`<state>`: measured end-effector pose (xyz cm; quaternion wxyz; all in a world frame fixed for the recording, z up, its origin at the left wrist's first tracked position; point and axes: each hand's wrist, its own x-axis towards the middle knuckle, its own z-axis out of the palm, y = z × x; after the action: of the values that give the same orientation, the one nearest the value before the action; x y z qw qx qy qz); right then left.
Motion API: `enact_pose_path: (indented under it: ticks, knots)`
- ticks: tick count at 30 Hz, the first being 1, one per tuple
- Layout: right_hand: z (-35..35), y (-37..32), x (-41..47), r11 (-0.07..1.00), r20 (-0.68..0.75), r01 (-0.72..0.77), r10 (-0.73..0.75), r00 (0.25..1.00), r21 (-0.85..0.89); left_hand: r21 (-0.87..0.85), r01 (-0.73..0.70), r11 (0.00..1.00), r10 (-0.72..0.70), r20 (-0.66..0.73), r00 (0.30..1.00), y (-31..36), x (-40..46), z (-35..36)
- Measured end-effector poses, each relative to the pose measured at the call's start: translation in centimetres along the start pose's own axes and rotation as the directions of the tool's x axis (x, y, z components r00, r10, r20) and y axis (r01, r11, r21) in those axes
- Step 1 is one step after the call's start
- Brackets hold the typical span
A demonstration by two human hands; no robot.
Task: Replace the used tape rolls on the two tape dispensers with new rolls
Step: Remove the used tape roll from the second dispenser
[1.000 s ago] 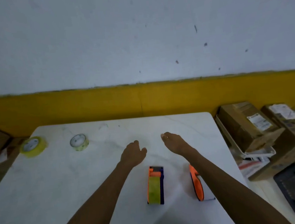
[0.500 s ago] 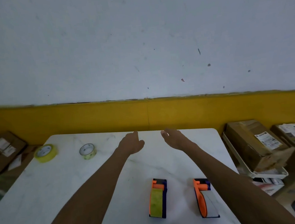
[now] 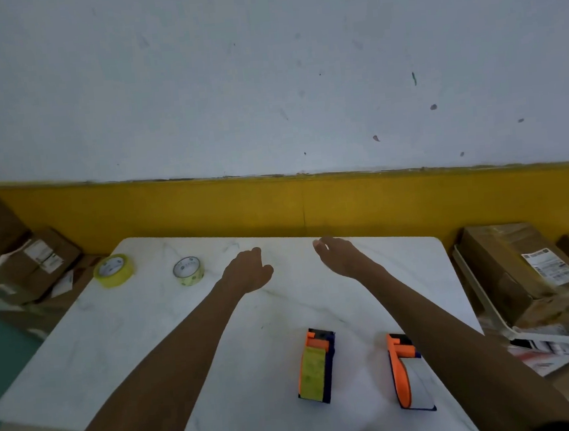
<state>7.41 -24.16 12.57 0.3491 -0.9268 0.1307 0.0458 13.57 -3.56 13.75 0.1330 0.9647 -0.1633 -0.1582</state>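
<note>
Two tape dispensers lie on the near part of the white table: the left dispenser carries a yellowish roll, and the right dispenser, orange and dark blue, is partly hidden by the right forearm. Two new rolls lie at the far left of the table, the big yellow roll and the smaller pale roll. The left hand and the right hand hover over the far middle, fingers loosely spread and holding nothing. Cardboard boxes stand on both sides.

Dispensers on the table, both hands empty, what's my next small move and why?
Probably bring the left hand back to the nearer dispenser. It still carries its roll, and both hands hover empty beyond it, with the right hand free to steady it.
</note>
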Motion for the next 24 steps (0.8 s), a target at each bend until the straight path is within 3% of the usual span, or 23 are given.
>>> enact_pose_path:
  ticks: [8, 16, 24]
  knots:
    - [-0.5, 4.6, -3.5, 0.97, -0.003, -0.234, 0.235, 0.972, 0.068, -0.017, -0.074, 0.997, 0.076, 0.102, 0.992, 1.4, -0.1, 2.6]
    - [-0.8, 10.9, -11.2, 0.848, -0.041, -0.484, 0.503, 0.863, 0.214, -0.131, -0.208, 0.969, 0.238, 0.281, 0.93, 9.1, -1.3, 9.2]
    - [1.1, 16.5, -16.6, 0.69, 0.038, -0.67, 0.688, 0.725, 0.274, -0.235, -0.122, 0.964, 0.224, 0.476, 0.85, 13.9, -4.9, 17.2]
